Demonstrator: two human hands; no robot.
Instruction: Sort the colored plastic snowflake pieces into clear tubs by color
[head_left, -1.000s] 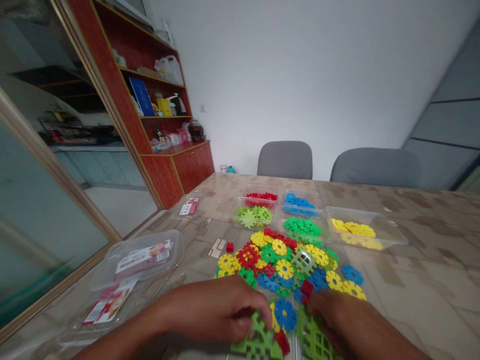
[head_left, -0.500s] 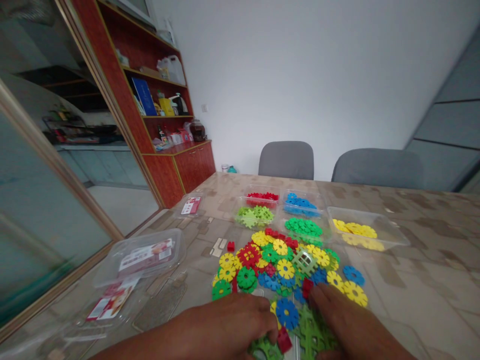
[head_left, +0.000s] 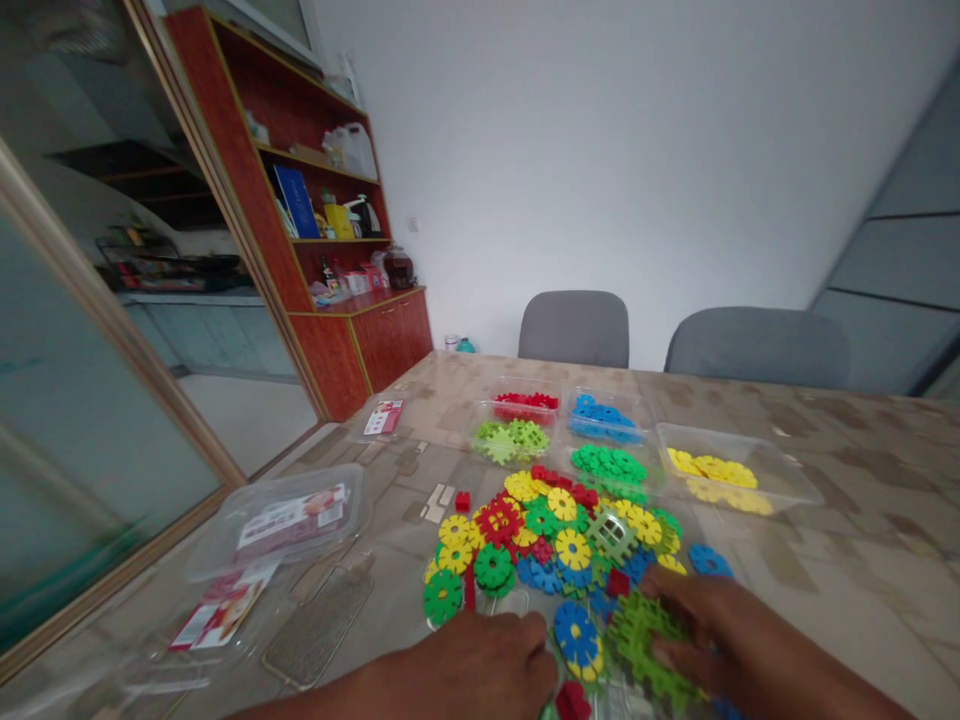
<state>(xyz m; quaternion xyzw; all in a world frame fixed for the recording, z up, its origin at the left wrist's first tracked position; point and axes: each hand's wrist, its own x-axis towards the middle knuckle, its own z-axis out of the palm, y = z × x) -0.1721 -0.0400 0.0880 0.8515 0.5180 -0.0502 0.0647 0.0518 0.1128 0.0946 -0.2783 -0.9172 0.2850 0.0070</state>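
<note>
A heap of flat plastic gear-shaped pieces (head_left: pixel 559 535) in red, yellow, green and blue lies on the table in front of me. My left hand (head_left: pixel 487 665) rests at the heap's near edge, fingers curled, beside a small red block (head_left: pixel 571 700); what it holds, if anything, is hidden. My right hand (head_left: pixel 712 635) has its fingers on a light green lattice assembly (head_left: pixel 646 645) at the near right of the heap. A blue gear on a yellow one (head_left: pixel 576 635) lies between my hands.
Clear trays behind the heap hold sorted pieces: red (head_left: pixel 527 402), blue (head_left: pixel 602 415), light green (head_left: pixel 510 438), dark green (head_left: pixel 609 463), yellow (head_left: pixel 720 472). Lidded clear boxes (head_left: pixel 289 515) and a metal mesh (head_left: pixel 319 625) lie left. Two grey chairs (head_left: pixel 574 328) stand beyond the table; a red shelf unit (head_left: pixel 330 260) at left.
My left hand drew back toward me, uncovering green gears at the heap's left. My right hand moved up onto the light green lattice assembly. The view tilted slightly.
</note>
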